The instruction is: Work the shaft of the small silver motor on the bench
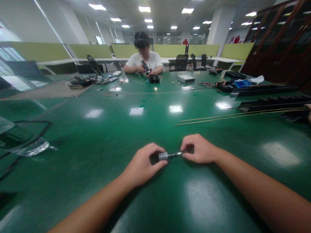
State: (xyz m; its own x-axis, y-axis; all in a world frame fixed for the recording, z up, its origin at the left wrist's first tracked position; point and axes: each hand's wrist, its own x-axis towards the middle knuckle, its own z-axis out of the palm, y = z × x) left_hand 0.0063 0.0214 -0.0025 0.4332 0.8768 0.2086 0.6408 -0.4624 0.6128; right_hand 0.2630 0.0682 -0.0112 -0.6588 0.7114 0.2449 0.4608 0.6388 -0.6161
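Observation:
My left hand (143,165) and my right hand (198,149) rest on the green table (97,168) and together hold one small tool. My left fingers pinch its grey metal cylinder (163,156). A thin dark shaft (176,154) runs from the cylinder into my closed right fingers. What lies inside my right fist is hidden.
Two long thin brass rods (243,116) lie to the right, beyond my hands. Black rails (267,103) and boxes sit at the far right. A clear bag and black loop (26,139) lie at the left. A person (143,61) works across the table amid cables and parts.

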